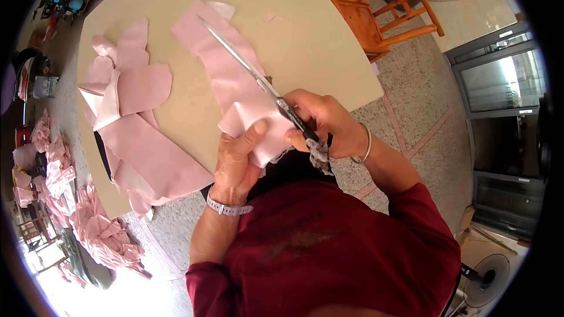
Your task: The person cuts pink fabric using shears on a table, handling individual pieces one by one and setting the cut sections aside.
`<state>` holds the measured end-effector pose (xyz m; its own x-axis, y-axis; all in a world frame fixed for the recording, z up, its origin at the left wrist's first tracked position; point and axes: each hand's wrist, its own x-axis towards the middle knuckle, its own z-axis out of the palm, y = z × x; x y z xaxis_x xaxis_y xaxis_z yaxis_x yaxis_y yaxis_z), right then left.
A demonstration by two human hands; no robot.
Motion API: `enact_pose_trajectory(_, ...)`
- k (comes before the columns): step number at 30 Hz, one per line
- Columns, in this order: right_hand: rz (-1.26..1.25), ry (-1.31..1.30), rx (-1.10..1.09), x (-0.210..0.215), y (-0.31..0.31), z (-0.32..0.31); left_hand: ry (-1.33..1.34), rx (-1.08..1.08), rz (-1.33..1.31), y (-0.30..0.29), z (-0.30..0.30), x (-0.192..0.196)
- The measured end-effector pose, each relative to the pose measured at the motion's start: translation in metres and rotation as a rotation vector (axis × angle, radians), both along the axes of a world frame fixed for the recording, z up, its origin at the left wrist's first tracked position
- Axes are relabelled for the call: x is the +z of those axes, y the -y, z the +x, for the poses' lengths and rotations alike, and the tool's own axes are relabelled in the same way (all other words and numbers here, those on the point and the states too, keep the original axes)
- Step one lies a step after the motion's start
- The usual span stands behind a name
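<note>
Your left hand [238, 155] sits at the centre of the frame, a little below the middle, its forearm rising from the lower edge. The thumb lies across the top of the pink strip [226, 61], pointing up and to the right, while the fingers are mostly hidden underneath; the grip is together, clamped on the near end of that strip. Your left wrist wears a pale band [229, 208].

Your right hand [329, 120] is just right of centre, its forearm slanting up and leftward from the lower right, the elbow bent out to the side. Its fingers are curled and closed around the dark handles of the scissors [252, 71], where a grey wrapping [320, 155] hangs below the hand. A bangle [368, 144] circles that wrist. The long blades point to the upper left, lying over the strip as seen from above, and look together; whether they touch the material you cannot tell from this view.

The strip runs from your hands towards the top centre of the frame, over the beige table [305, 41]. More pink pieces [147, 147] lie overlapping at the table's left side, well apart from your right hand.
</note>
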<state>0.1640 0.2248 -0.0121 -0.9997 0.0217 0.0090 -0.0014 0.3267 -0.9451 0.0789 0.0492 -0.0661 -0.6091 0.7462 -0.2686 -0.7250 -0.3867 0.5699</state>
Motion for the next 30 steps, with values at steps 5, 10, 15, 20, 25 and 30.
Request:
enact_pose_trajectory(5,0.046,-0.057,-0.015,0.003,-0.005,-0.013,-0.023,0.027,0.045,-0.002,0.001,0.007)
enact_pose_trajectory(10,0.006,0.0,0.005,0.012,-0.009,-0.018,0.011,-0.039,0.022,-0.004,0.001,0.005)
enact_pose_trajectory(15,-0.083,-0.056,-0.102,0.004,-0.006,-0.026,-0.028,0.033,-0.049,-0.009,0.001,0.016)
enact_pose_trajectory(20,-0.295,0.037,-0.208,0.008,0.001,-0.015,0.014,0.269,-0.063,-0.01,-0.016,0.021)
enact_pose_trajectory(25,-0.472,0.194,-0.13,-0.001,0.024,0.01,0.008,0.409,0.038,-0.016,-0.032,0.032)
enact_pose_trajectory(30,-0.378,0.179,-0.022,-0.029,0.045,0.024,0.059,0.445,0.117,-0.02,-0.04,0.039)
